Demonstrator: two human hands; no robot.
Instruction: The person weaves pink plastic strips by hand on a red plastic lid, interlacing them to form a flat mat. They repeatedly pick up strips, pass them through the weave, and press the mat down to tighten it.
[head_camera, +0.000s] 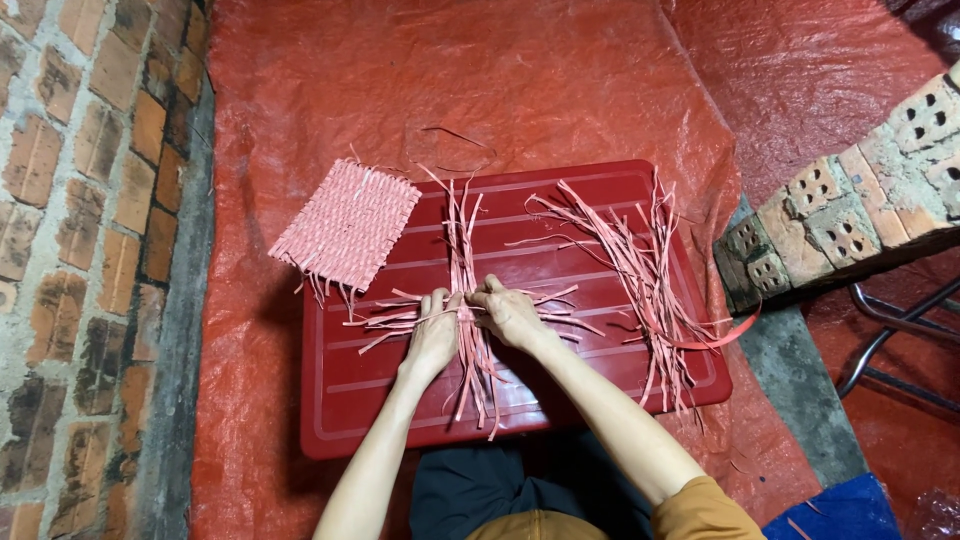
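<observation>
Both hands down on the red tray (350, 400) now, meeting near its middle. Left hand (432, 338) lies flat-ish w/ fingers pressed close together, pinning the pink strips (465, 260) where the crosswise ones meet the long ones. Right hand (508, 312) is curled in tight, fingertips pinched on a strip right at that crossing, touching the left hand's fingertips. Neither hand is spread wide.

The strips run from the tray's far edge, under the hands, and fan out past its near edge; a few short ones stick out sideways to the left of the hands.

Handling, my read: thin, flat, v. light, prob. plastic or paper band. Floppy along the length, a bit springy, so loose ends will flick out of place unless held. Slick on the tray too. Best gripped at the crossing itself, pinch close to the weave, not by the free tails.

On the tray's far-left corner, half off it, sits a finished woven mat (345, 225), same pink, frayed ends showing. Toward the tray's right side, a loose bundle of spare strips (640, 270), tangled, some trailing over the right edge. Under the tray, a red tarp (520, 70). Beyond the tray's right edge, perforated bricks (850, 200); left of it, a brick floor (80, 250).
</observation>
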